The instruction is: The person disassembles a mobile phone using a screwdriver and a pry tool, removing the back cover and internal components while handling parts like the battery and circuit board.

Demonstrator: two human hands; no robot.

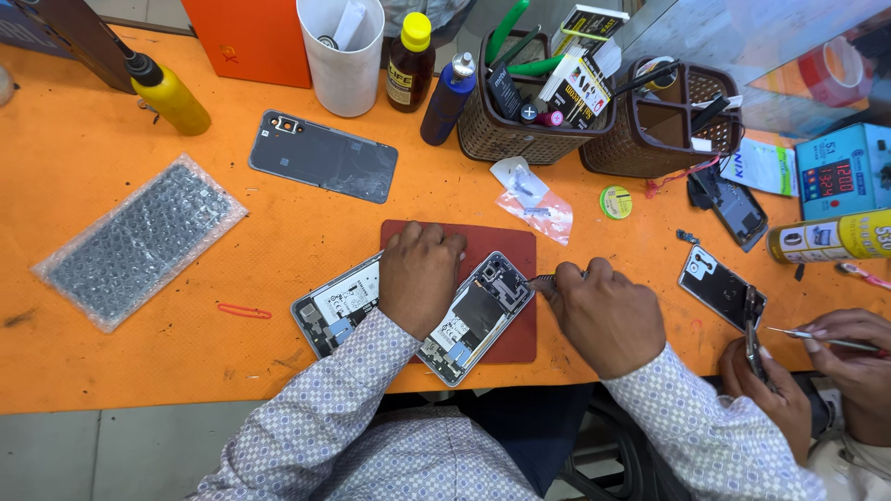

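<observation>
Two opened phones lie side by side on a dark red mat (506, 243) on the orange table. My left hand (419, 276) rests flat between them, covering part of the left opened phone (336, 304) and steadying the right opened phone (478, 317). My right hand (601, 315) grips a thin tool (546, 276) whose tip touches the upper edge of the right phone. A grey phone back cover (323, 155) lies apart at the upper left.
A bubble-wrap pouch (139, 239) lies at the left. A yellow bottle (170, 91), white cup (342, 54), brown bottle (410, 63), blue bottle (448, 98) and two tool baskets (515, 139) stand at the back. Another person's hands (817, 366) work on a phone with tweezers at the right.
</observation>
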